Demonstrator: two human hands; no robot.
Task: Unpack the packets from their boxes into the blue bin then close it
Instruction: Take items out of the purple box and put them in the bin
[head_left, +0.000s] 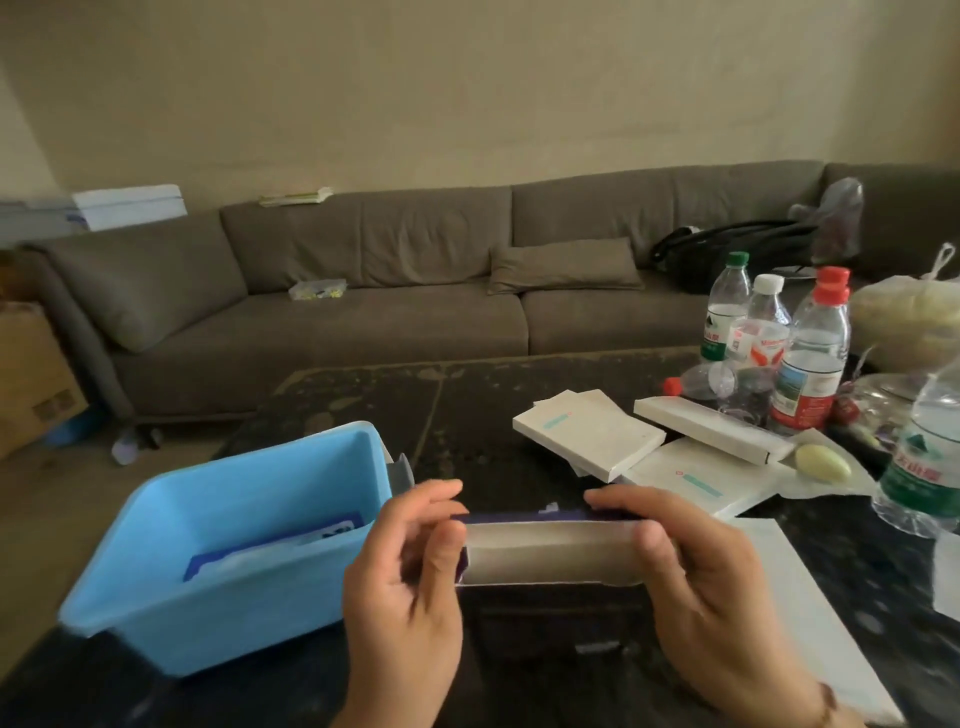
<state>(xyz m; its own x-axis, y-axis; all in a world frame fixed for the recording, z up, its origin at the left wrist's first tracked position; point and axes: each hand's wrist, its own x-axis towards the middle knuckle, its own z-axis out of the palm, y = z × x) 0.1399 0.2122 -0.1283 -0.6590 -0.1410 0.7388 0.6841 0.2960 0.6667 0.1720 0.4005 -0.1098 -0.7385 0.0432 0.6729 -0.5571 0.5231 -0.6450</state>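
Head view: two hands grip one open box.

Packet half hidden in bin

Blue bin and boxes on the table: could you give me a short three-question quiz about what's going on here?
1. True or false: both hands, left hand and right hand, hold the opened purple box.
2. What already lies in the blue bin? A) a water bottle B) a blue-and-white packet C) nothing
3. Fill in: the white boxes lie to the ____ of the bin, near the bottles.

Key: 1 true; 2 B; 3 right.
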